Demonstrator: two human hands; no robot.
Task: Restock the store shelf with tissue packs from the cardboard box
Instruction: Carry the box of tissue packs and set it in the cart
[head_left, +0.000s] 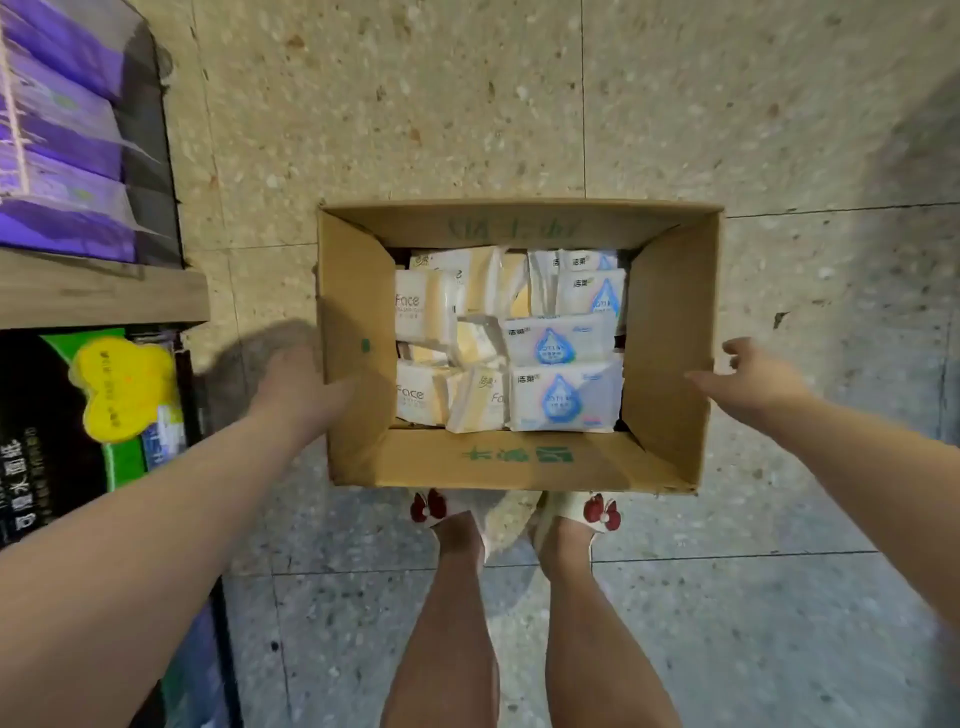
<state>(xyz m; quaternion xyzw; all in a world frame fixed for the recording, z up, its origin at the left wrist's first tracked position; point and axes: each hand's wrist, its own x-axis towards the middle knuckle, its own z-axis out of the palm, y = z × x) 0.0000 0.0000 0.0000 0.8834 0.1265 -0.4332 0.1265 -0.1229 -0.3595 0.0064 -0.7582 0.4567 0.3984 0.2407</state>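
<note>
**Both hands at the walls of the open box**

Head view: the cardboard box (519, 460) stood open on the speckled floor (467, 104), just ahead of two slippers (431, 508) with red bows; the tissue packs (511, 338) lay inside it in loose rows, cream packs (422, 306) marked "Face" to the left, white packs (563, 397) with a blue drop to the right; the left hand (304, 387) was at the box's left wall, thumb lying across the inner face, fingers behind the cardboard and blurred, so whether it gripped could not be told; the right hand (756, 379) was spread and held nothing, thumb tip at the rim of the right wall; the shelf (104, 293) ran along the left edge, purple packs (62, 135) on top, black-and-green packs (47, 457) with a yellow tag (124, 387) beneath.
</note>
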